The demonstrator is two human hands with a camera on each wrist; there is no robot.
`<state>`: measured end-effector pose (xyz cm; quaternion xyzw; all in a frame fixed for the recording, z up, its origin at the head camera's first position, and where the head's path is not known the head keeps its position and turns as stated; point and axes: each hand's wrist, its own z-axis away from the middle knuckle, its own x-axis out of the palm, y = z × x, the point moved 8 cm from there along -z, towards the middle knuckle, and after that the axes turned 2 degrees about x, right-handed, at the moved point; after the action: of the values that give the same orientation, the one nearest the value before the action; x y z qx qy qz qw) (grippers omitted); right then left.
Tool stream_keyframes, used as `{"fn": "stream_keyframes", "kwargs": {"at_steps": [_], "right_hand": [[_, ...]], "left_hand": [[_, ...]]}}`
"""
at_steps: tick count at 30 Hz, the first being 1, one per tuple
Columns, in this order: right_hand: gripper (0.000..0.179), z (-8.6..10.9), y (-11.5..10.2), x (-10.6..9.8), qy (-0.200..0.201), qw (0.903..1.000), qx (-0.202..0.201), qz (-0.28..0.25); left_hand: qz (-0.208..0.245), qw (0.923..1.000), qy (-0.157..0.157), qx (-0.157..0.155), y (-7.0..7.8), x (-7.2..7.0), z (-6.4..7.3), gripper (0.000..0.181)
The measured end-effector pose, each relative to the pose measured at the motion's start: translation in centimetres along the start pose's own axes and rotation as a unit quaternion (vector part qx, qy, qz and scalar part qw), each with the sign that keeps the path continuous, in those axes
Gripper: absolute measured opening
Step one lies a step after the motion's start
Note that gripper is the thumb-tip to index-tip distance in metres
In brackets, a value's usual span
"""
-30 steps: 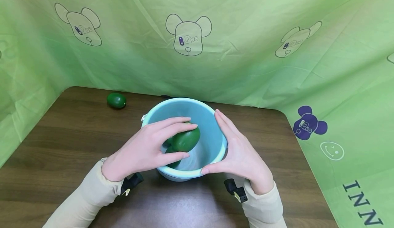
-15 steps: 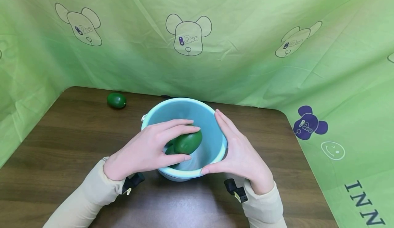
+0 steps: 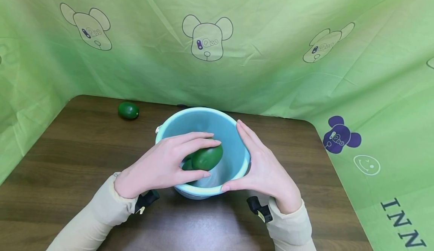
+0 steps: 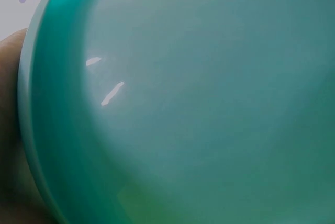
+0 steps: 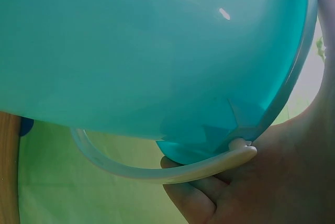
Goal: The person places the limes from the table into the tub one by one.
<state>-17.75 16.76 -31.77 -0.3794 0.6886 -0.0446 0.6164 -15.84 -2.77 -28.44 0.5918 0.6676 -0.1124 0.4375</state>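
A light blue bucket (image 3: 203,112) stands on the table, mouth up. Inside it my left hand (image 3: 166,160) holds a smooth, dark green avocado (image 3: 207,158), fingers over its top and thumb at its near side. More green fruit (image 3: 187,165) shows just left of it, partly covered by that hand. My right hand (image 3: 264,168) grips the bucket's right side, thumb on the near rim and fingers along the outer edge. In the right wrist view its fingers (image 5: 196,200) lie beside the bucket's pale handle (image 5: 157,175). The left wrist view is filled by the bucket's outer wall (image 4: 209,88).
Another dark green avocado (image 3: 128,110) lies at the back left of the brown wooden table (image 3: 84,149). A green printed cloth (image 3: 264,74) hangs behind the table and along its sides. A small dark object (image 3: 182,105) peeks out behind the bucket.
My left hand has shifted slightly to the right with the avocado, then stayed nearly still over the last half second. The right hand and bucket have kept their place.
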Motion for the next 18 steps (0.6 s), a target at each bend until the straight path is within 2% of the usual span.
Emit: {"fn": "stream_keyframes", "kwargs": {"at_steps": [11, 18], "right_hand": [[0.141, 0.01, -0.06, 0.02, 0.002, 1.0, -0.002, 0.001], [0.141, 0.01, -0.07, 0.05, 0.002, 1.0, -0.004, 0.004]], "left_hand": [[-0.001, 1.0, -0.005, -0.003, -0.17, 0.17, 0.06, 0.06], [0.012, 0.9997, -0.009, -0.021, -0.32, 0.13, 0.22, 0.064]]}}
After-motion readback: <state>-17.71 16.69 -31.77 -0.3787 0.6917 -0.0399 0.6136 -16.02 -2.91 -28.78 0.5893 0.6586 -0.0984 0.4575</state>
